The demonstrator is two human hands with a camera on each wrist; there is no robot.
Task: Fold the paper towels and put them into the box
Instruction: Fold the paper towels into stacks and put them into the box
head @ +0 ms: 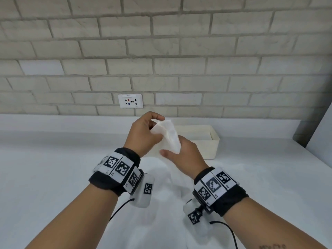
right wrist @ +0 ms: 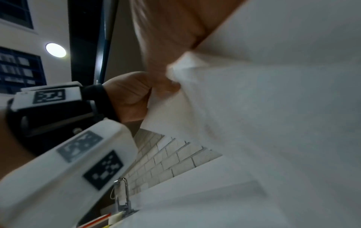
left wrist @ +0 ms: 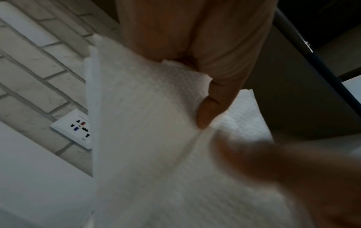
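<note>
A white paper towel (head: pixel 168 135) hangs in the air above the white counter, held between both hands; it fills much of the left wrist view (left wrist: pixel 148 123) and right wrist view (right wrist: pixel 263 108). My left hand (head: pixel 145 133) pinches its upper corner with thumb and fingers (left wrist: pixel 213 106). My right hand (head: pixel 181 155) grips the towel lower down, fingers curled round it. A cream rectangular box (head: pixel 213 141) stands open on the counter just behind and right of the hands. The towel's lower part drapes toward the counter and blends with it.
A brick wall with a white power socket (head: pixel 130 101) runs behind the counter (head: pixel 53 168). A grey panel (head: pixel 319 133) stands at the far right. Cables (head: pixel 231 232) trail from both wrist devices. A chrome tap (right wrist: pixel 123 195) shows in the right wrist view.
</note>
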